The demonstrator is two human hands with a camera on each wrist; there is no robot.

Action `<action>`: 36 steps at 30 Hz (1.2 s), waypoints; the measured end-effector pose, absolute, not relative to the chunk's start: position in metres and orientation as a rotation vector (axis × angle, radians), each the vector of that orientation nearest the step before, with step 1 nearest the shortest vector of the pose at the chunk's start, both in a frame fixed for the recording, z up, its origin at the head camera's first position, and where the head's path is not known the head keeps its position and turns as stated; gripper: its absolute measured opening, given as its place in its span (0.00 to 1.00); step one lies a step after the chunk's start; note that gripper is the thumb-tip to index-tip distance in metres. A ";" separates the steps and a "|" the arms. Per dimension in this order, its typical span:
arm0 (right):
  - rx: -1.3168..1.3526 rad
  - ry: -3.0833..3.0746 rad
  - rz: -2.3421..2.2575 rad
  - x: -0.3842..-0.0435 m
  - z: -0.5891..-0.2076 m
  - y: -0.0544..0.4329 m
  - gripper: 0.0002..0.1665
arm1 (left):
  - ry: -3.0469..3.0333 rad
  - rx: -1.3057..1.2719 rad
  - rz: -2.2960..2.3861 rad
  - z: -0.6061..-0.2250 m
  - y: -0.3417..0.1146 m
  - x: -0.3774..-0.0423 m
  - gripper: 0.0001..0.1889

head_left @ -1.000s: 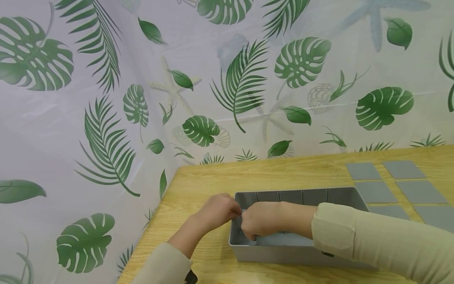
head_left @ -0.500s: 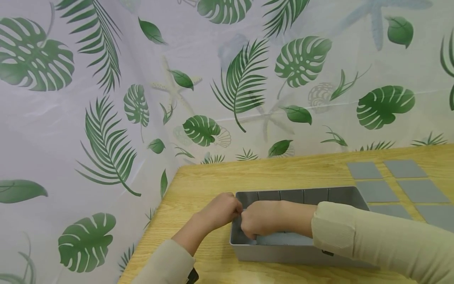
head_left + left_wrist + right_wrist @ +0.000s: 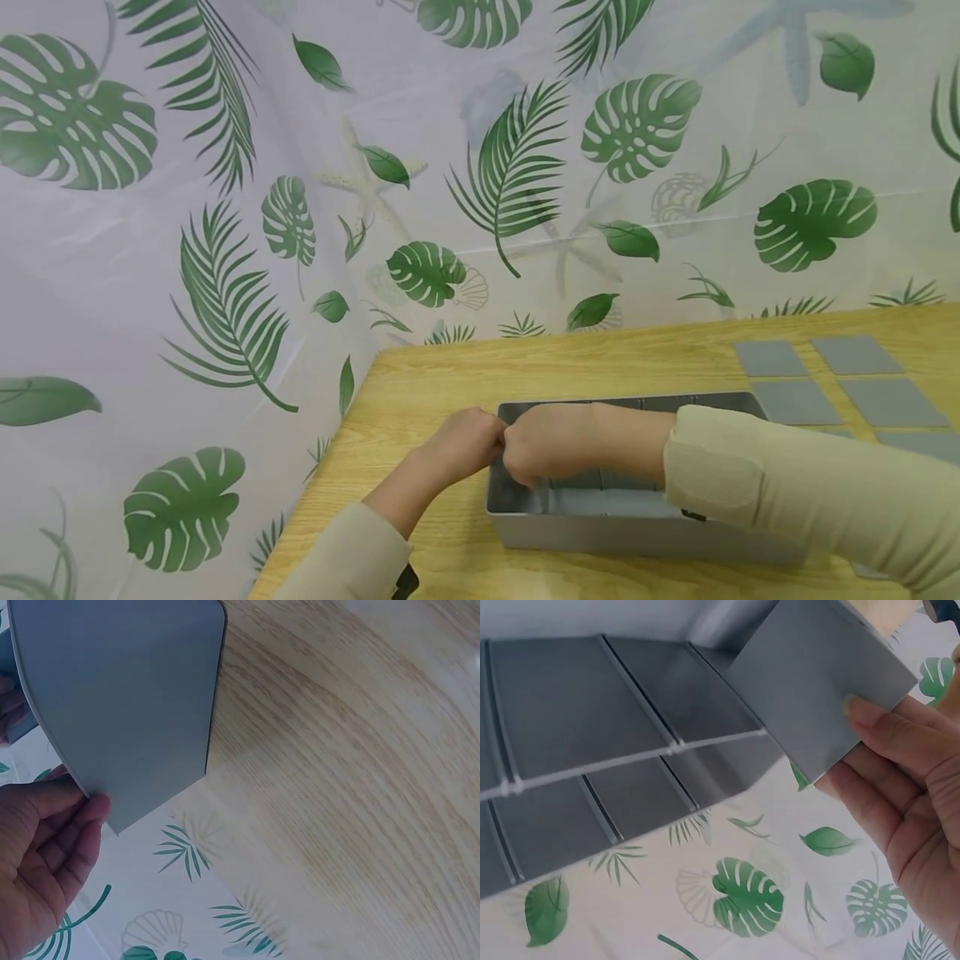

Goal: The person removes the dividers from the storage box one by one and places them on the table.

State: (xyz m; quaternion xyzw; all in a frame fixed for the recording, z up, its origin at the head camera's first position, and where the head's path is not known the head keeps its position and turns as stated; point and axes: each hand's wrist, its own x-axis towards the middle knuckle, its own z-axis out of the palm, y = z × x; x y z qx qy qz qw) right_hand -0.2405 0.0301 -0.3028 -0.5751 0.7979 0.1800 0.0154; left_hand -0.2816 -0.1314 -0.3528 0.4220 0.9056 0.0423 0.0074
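A long grey box [image 3: 645, 533] with slotted inner walls stands on the table. My left hand [image 3: 467, 442] is at its left end; in the left wrist view its thumb and fingers pinch the rim of the end wall [image 3: 127, 705]. My right hand [image 3: 555, 442] is over the same end of the box. In the right wrist view it holds a flat grey divider panel [image 3: 817, 682] between thumb and fingers, tilted beside the slots. Whether the panel's lower edge sits in a slot I cannot tell. In the head view the right hand mostly hides this panel.
Several flat grey panels [image 3: 797, 402] lie in two columns on the wooden table [image 3: 600, 362], to the right of the box. A leaf-patterned sheet [image 3: 517, 192] hangs behind the table and along its left side.
My right hand has risen a little and shifted slightly left, so more of the box's inside shows below it. The left hand stays at the box's end.
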 end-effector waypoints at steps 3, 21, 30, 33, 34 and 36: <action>-1.780 2.474 0.575 -0.241 -0.297 0.030 0.09 | 2.853 1.284 0.109 -0.352 -0.130 -0.280 0.15; -1.928 2.554 0.519 -0.233 -0.258 0.043 0.22 | 2.878 1.285 0.110 -0.354 -0.131 -0.279 0.11; -1.974 2.655 0.528 -0.214 -0.237 0.072 0.21 | 2.836 1.198 0.060 -0.353 -0.129 -0.279 0.05; -1.916 2.684 0.508 -0.212 -0.238 0.083 0.13 | 2.837 1.175 0.047 -0.354 -0.128 -0.279 0.05; -1.890 2.693 0.506 -0.212 -0.238 0.086 0.12 | 2.835 1.173 0.047 -0.354 -0.127 -0.279 0.05; -1.837 2.704 0.514 -0.211 -0.238 0.092 0.12 | 2.835 1.181 0.051 -0.354 -0.127 -0.279 0.04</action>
